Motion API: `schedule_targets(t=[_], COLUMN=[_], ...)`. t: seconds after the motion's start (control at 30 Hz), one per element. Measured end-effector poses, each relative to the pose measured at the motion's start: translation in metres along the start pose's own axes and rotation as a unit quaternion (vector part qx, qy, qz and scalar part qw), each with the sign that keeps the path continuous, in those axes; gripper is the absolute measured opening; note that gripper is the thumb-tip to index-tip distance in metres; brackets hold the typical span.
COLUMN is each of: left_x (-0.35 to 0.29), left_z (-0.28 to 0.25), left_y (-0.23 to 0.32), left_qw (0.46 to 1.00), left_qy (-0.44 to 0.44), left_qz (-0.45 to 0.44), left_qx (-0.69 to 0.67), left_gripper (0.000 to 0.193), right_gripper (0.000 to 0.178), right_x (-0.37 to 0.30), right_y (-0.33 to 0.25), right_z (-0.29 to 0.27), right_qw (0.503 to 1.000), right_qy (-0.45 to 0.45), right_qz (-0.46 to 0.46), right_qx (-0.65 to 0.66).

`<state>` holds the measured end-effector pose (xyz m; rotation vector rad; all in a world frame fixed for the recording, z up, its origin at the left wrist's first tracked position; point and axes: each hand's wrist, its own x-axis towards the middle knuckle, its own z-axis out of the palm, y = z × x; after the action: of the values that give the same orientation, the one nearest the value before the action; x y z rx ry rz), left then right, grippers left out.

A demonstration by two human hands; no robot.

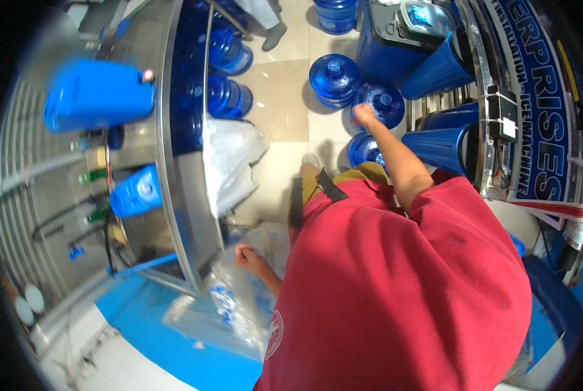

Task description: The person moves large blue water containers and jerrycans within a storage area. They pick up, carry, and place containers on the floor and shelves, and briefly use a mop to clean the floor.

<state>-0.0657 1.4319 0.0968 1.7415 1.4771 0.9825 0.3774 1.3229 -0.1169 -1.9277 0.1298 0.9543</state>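
My right hand is closed, with the arm stretched forward. It appears over the near left edge of a large blue water jug; whether it touches the jug I cannot tell. Beside that jug stands another blue water jug, and a third water jug is closer to my legs. My left hand hangs low at my left side with its fingers curled in, and nothing shows in it. Clear plastic bags lie just beyond and below it.
On the left, a steel counter carries a blue jerrycan and a smaller blue container. A white plastic bag hangs at its edge. Large blue filter housings line the right. Another person's foot shows far ahead.
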Motion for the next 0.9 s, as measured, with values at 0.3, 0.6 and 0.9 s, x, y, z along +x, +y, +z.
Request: schedule_targets(t=[0.3,0.6,0.9], left_x=[0.217,0.341,0.367], left_z=[0.117,0.406,0.552], left_y=[0.004,0.190,0.323], left_qw=[0.955,0.741,0.611], left_qy=[-0.287,-0.651,-0.761], left_qz=[0.005,0.150,0.209], left_qx=[-0.074,-0.060,-0.063], left_gripper=[0.020,0.020,0.023], right_gripper=[0.013,0.051,0.065], right_x=[0.054,0.057,0.075], right_y=[-0.125,-0.141,-0.210], right_z=[-0.091,-0.093,-0.036], right_qw=[0.857,0.910,0.834], right_qy=[0.313,0.231,0.217], right_qz=[-0.067,-0.006,0.062], right_qx=[0.404,0.343,0.503])
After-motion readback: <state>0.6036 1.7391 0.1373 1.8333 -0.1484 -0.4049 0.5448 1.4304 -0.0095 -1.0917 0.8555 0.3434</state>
